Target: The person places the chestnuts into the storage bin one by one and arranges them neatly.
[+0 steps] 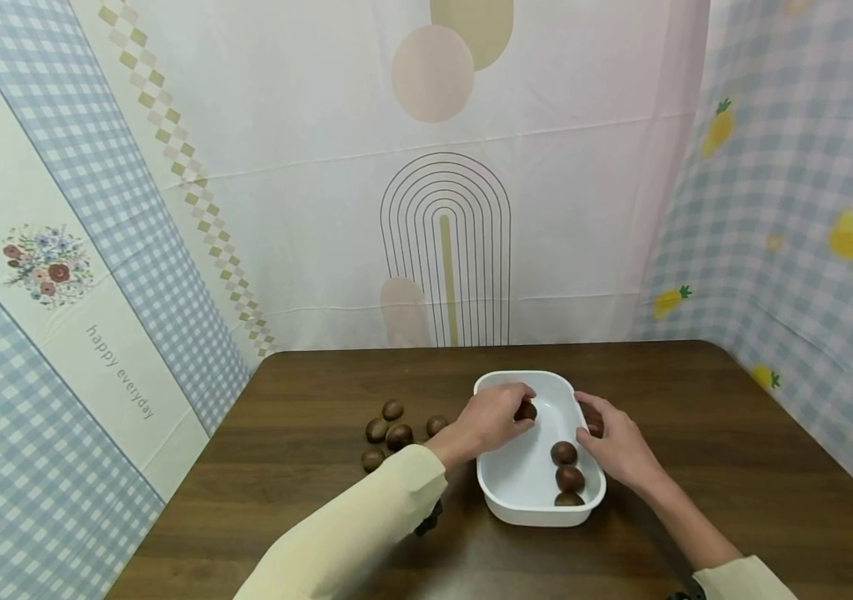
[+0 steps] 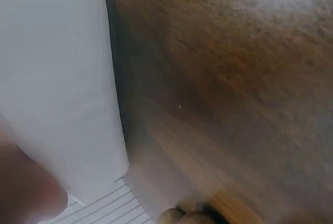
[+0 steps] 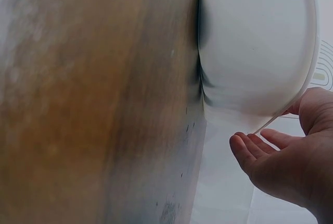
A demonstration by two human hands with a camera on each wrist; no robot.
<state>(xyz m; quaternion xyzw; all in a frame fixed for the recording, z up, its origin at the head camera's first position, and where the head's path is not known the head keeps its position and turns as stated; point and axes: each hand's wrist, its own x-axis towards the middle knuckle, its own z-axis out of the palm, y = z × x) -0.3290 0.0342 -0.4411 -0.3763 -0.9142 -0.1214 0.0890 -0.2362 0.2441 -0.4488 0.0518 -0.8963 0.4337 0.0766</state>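
A white rectangular dish with rounded corners (image 1: 539,515) stands on the wooden table in the head view. Inside it, along the right side, lie three round dark brown balls, one of them a shiny ball (image 1: 570,478). My left hand (image 1: 492,417) reaches over the left rim and pinches another brown ball (image 1: 526,410) near the far end. The right hand (image 1: 616,440) grips the right rim, thumb and fingers on either side of it. In the right wrist view that hand (image 3: 291,153) bends around the rim of the dish (image 3: 260,41). A blurred part of the left hand (image 2: 28,193) shows in the left wrist view.
Left of the dish several brown balls lie loosely together on the table (image 1: 306,467), among them one ball (image 1: 399,437). A single ball (image 1: 436,425) sits close to the left wrist. Patterned cloths (image 1: 306,233) hang behind and beside the table.
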